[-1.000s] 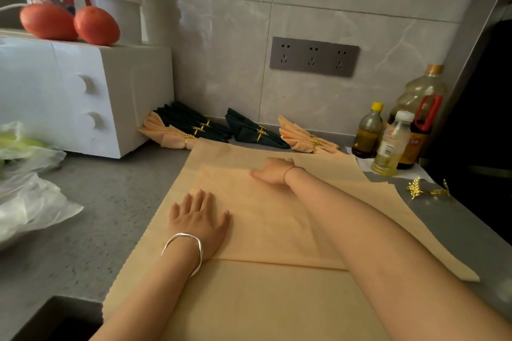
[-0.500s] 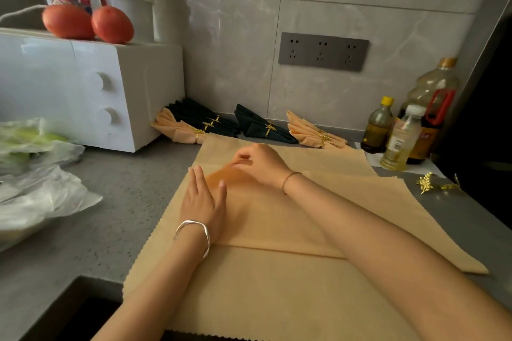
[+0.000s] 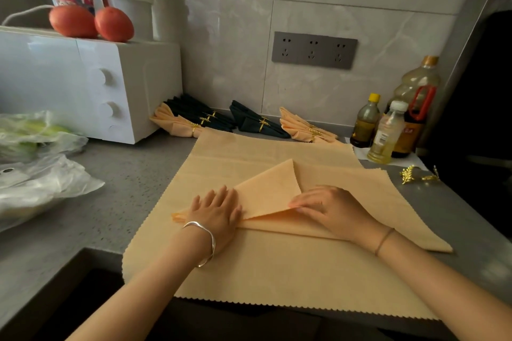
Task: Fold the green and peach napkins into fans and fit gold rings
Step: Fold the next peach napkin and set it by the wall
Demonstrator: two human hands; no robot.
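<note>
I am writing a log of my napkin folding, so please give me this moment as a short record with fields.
surface: grey speckled countertop
workpiece: peach cloth napkin with zigzag edges, one corner turned over
left hand: flat, presses the fold
right hand: fingers hold the turned corner's edge
finished: peach and dark green fan napkins with gold rings, by the wall
spare: gold leaf-shaped rings, on the countertop right of the napkin, untouched

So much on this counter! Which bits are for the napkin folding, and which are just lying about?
For the job: peach napkin, finished fans, gold rings, left hand, right hand.
Lying about: microwave, tomatoes, bottles, plastic bags.
</note>
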